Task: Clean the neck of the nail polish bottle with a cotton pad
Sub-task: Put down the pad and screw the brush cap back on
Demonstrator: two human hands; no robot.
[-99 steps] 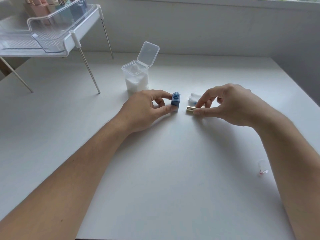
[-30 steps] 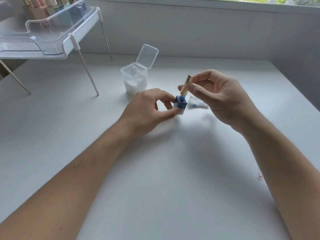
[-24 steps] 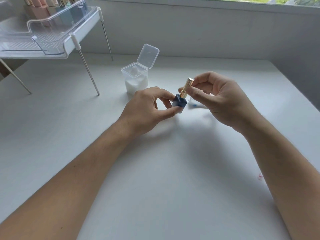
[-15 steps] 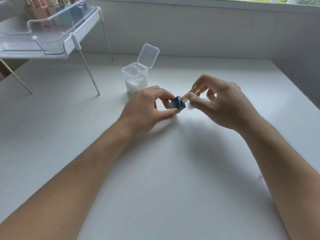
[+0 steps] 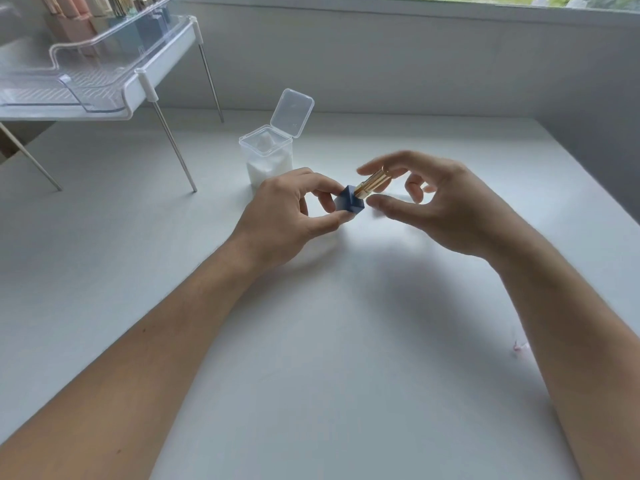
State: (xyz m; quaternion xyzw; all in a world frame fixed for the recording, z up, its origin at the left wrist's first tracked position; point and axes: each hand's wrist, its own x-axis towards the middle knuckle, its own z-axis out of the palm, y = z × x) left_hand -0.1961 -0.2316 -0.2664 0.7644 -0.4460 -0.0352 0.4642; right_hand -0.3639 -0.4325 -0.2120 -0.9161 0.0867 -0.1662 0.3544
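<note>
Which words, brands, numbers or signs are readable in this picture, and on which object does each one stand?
None can be read.
Blue nail polish bottle: the faces that show are plain.
Gold cap: no marking visible.
Clear box of cotton pads and its open lid: no label visible.
Bottles in the clear organiser on the shelf: too blurred to tell whether they bear any text.

We see our left hand point(image 5: 289, 211) and right hand point(image 5: 445, 206) bare, without rings, gloves or watch. Our forearms are uncovered to the frame's edge, with no sleeve in view. Our fingernails look short and unpainted.
</note>
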